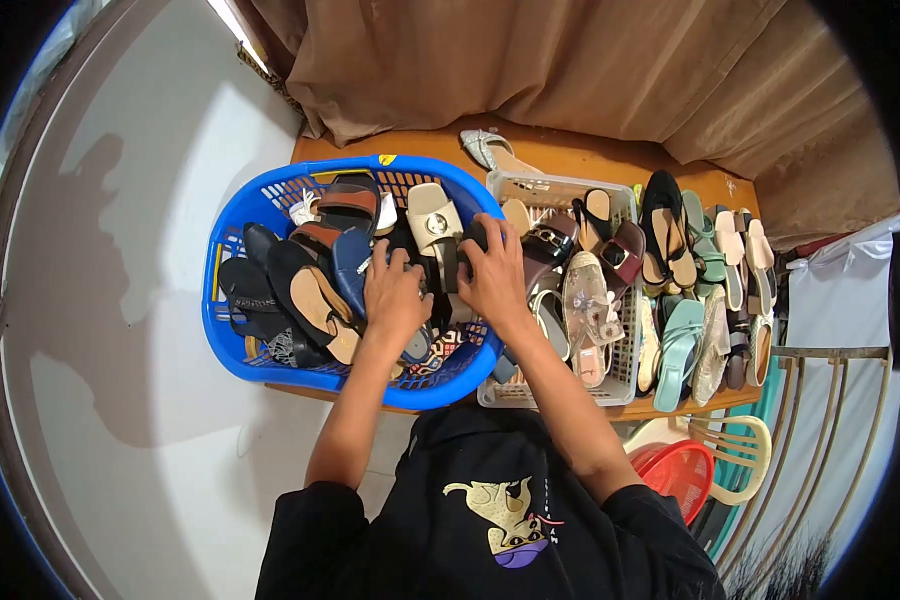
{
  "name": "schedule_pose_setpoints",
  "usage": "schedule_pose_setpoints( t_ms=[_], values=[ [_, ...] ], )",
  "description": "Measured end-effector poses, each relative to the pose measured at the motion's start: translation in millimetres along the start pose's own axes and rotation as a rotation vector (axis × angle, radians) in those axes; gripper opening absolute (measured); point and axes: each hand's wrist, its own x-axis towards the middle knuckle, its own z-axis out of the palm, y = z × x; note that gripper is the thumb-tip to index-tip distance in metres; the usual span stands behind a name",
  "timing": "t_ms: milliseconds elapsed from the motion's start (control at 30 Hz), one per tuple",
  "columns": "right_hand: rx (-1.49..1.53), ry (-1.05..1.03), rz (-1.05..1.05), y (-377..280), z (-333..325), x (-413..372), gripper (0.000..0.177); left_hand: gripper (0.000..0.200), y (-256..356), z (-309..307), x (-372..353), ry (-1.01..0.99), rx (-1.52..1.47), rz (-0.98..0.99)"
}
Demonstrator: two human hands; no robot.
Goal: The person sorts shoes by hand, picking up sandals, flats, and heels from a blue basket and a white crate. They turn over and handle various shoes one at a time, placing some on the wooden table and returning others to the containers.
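A blue plastic basket holds many shoes and sandals, both my hands among them. Near its middle, my left hand has its fingers bent over a navy blue sandal; what its fingertips hold, if anything, is hidden. At the basket's right side, my right hand curls round a dark shoe that is mostly covered by the fingers. A cream sandal with a round buckle lies between and above the hands. Black flats and brown-strapped sandals fill the left part.
Right of the blue basket, a white basket holds more sandals. Further right, several pairs stand on the wooden table, with a silver shoe at its back. A red basket and a cream chair are at the lower right.
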Motion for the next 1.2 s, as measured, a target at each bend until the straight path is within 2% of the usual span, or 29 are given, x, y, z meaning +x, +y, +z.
schedule_pose_setpoints(
  t_ms=[133,233,300,333,400,433,500,533,600,633,667,733,800,867,900,933,967,1000,1033,1133,1200],
  values=[
    [0.04,0.008,0.011,-1.9,-3.4,0.6,0.027,0.03,-12.6,-19.6,-12.2,0.058,-0.022,-0.005],
    [-0.081,0.073,-0.04,-5.0,-5.5,-0.8,0.025,0.028,-21.8,-30.0,-25.3,0.13,-0.079,-0.007],
    [-0.045,0.052,-0.32,-1.6,0.0,-0.6,0.025,0.028,-25.6,-37.2,-32.3,0.13,-0.09,-0.018],
    [-0.043,0.053,-0.323,-7.0,3.1,-1.8,0.025,0.027,-27.0,-39.8,-34.2,0.128,-0.103,-0.024],
    [0.205,-0.457,-0.055,-27.4,12.6,-7.2,0.03,0.026,-26.9,-40.2,-35.9,0.137,-0.1,-0.035],
    [0.205,-0.458,-0.057,-32.1,25.1,-9.1,0.03,0.026,-27.3,-38.6,-37.0,0.166,-0.1,-0.032],
    [0.269,-0.529,0.32,-34.8,58.9,-11.3,0.043,0.025,-32.0,-34.5,-38.1,0.204,-0.095,-0.028],
    [0.273,-0.526,0.315,-38.3,65.7,-12.2,0.043,0.026,-36.4,-30.8,-42.4,0.243,-0.112,-0.022],
    [0.157,-0.513,0.412,-46.7,73.3,-14.3,0.053,0.026,-45.0,-28.5,-48.4,0.278,-0.121,-0.009],
    [0.122,-0.545,0.391,-50.1,69.4,-13.7,0.059,0.026,-47.7,-27.9,-51.4,0.299,-0.129,0.009],
    [0.124,-0.547,0.395,-50.0,71.9,-17.0,0.059,0.026,-49.0,-26.8,-55.5,0.319,-0.14,0.023],
    [0.26,-0.415,0.55,-46.7,77.4,-19.5,0.059,0.022,-48.0,-29.6,-56.6,0.334,-0.121,0.035],
    [0.292,-0.405,0.558,-44.6,78.5,-22.5,0.058,0.019,-44.9,-34.6,-51.0,0.353,-0.097,0.051],
    [0.335,-0.394,0.58,-43.0,79.6,-23.4,0.058,0.015,-39.8,-39.2,-37.0,0.297,-0.019,-0.023],
    [0.378,-0.356,0.549,-41.4,80.7,-23.5,0.057,0.022,-30.7,-51.0,-20.6,0.22,0.063,-0.044],
    [0.419,-0.322,0.515,-41.1,82.6,-23.6,0.056,0.03,-28.8,-50.7,-3.6,0.237,0.208,0.008],
    [0.362,-0.28,0.542,-35.3,98.1,-24.8,0.059,0.038,-34.9,-39.4,14.6,0.082,0.182,-0.05],
    [0.408,-0.261,0.574,-30.3,99.4,-23.8,0.054,0.04,-33.0,-37.1,28.8,0.032,0.111,-0.124],
    [0.405,-0.33,0.628,-30.6,94.7,-21.6,0.049,0.039,-32.9,-35.8,43.7,-0.101,0.152,-0.187],
    [0.391,-0.409,0.677,-29.4,94.1,-22.1,0.043,0.036,-42.5,-15.1,53.9,-0.054,0.261,-0.107],
    [0.385,-0.426,0.688,-27.3,97.1,-26.5,0.042,0.038,-40.2,-8.8,50.7,-0.101,0.262,-0.145]
  ],
)
